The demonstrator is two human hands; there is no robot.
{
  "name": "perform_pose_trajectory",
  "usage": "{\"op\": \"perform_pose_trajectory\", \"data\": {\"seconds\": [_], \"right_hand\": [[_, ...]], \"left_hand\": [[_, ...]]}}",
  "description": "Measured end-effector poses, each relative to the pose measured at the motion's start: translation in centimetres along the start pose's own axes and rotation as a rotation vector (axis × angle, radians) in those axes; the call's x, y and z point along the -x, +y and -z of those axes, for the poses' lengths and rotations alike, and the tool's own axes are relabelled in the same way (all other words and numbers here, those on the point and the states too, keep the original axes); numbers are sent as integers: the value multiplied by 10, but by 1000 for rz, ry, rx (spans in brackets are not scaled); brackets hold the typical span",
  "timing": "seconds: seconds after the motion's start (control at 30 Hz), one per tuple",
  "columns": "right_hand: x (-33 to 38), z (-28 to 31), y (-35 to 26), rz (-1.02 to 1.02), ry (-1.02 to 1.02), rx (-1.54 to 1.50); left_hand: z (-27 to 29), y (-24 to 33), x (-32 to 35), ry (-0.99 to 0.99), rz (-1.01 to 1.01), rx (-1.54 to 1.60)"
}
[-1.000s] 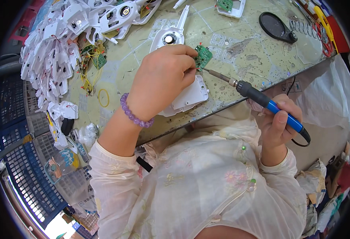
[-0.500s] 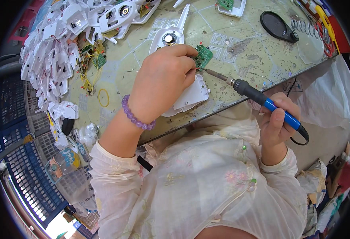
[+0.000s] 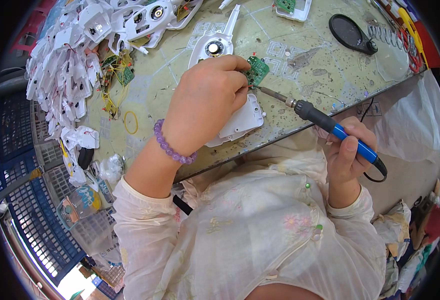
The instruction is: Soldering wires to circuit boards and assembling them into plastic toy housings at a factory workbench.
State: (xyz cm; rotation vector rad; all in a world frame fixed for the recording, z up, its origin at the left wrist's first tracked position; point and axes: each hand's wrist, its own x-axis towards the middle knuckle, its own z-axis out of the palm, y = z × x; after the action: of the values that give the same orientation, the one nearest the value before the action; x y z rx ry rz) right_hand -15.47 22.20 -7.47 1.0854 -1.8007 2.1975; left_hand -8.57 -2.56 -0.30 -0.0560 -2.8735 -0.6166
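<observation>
My left hand [image 3: 211,102] is closed in a pinch at the left edge of a small green circuit board [image 3: 257,71]. A bit of red wire shows at its fingertips. In my right hand [image 3: 351,150] is a blue and black soldering iron [image 3: 316,114], held like a pen. The iron's tip touches or nearly touches the lower edge of the board; which one I cannot tell. A white plastic housing [image 3: 241,123] lies below the board, partly covered by my left hand. Behind that hand rests a white handled casing [image 3: 215,46] with a round metal-centred part.
Many white plastic casings [image 3: 62,75] are heaped at the left, beside boards with yellow wires [image 3: 125,75]. A yellow rubber band [image 3: 130,122] lies nearby. At the far right are a black round holder [image 3: 347,32] and a coiled spring stand [image 3: 392,36]. The table edge [image 3: 300,129] runs diagonally before me.
Hardly anything differs. The board, my hands and the iron keep nearly the same places, and the whole view has shifted very slightly.
</observation>
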Motion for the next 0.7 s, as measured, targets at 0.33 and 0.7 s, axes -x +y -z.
{"op": "perform_pose_trajectory", "data": {"seconds": [0.33, 0.7], "right_hand": [[1, -1, 1, 11, 13, 8], [2, -1, -1, 7, 21, 5]], "left_hand": [[0, 1, 0, -7, 7, -12], [1, 3, 0, -11, 6, -37]]}}
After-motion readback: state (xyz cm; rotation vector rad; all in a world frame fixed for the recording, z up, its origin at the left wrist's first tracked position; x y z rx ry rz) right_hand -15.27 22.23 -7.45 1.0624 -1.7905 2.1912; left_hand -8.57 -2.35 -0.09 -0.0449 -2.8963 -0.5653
